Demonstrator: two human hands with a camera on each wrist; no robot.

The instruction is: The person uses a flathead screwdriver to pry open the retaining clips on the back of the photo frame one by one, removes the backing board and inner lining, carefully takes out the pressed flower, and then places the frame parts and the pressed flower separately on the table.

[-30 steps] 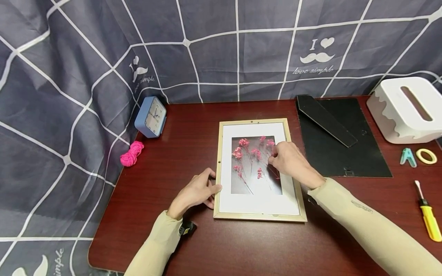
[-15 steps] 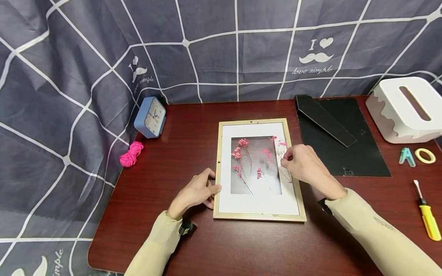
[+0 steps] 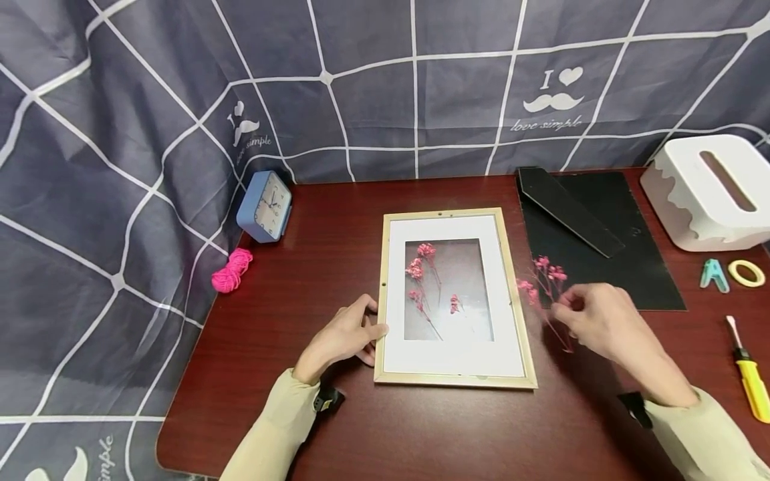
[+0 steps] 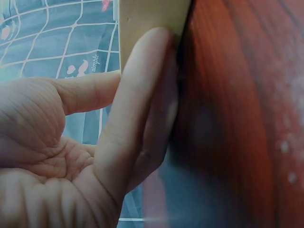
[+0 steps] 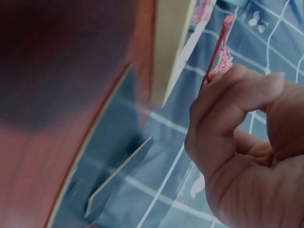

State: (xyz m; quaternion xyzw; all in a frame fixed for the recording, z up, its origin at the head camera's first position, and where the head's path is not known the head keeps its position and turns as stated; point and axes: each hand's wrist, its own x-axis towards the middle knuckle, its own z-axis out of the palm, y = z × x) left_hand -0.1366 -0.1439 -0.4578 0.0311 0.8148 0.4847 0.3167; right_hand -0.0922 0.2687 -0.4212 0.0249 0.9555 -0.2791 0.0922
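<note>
A picture frame (image 3: 454,382) with a pale wooden border and white mat lies on the table. Several pink dried flower sprigs lie in the mat's grey window. My left hand (image 3: 345,334) grips the frame's left edge, thumb on top and fingers against the side. In the left wrist view, that hand (image 4: 126,123) is against the wooden edge. My right hand (image 3: 607,324) is off to the right of the frame, above the table. Between thumb and fingertips it pinches a branched pink dried flower sprig (image 3: 547,287), whose stem also shows in the right wrist view.
A black backing board (image 3: 631,267) with its stand lies behind my right hand. Farther right are a white tissue box (image 3: 680,200), a teal clip (image 3: 714,275), a yellow ring (image 3: 746,273) and a screwdriver (image 3: 752,384). Pink yarn (image 3: 231,270) and a blue clock (image 3: 265,206) stand left.
My right hand has carried the pink sprig rightward, from over the frame's window to beyond its right edge. The left hand keeps its grip in the same place.
</note>
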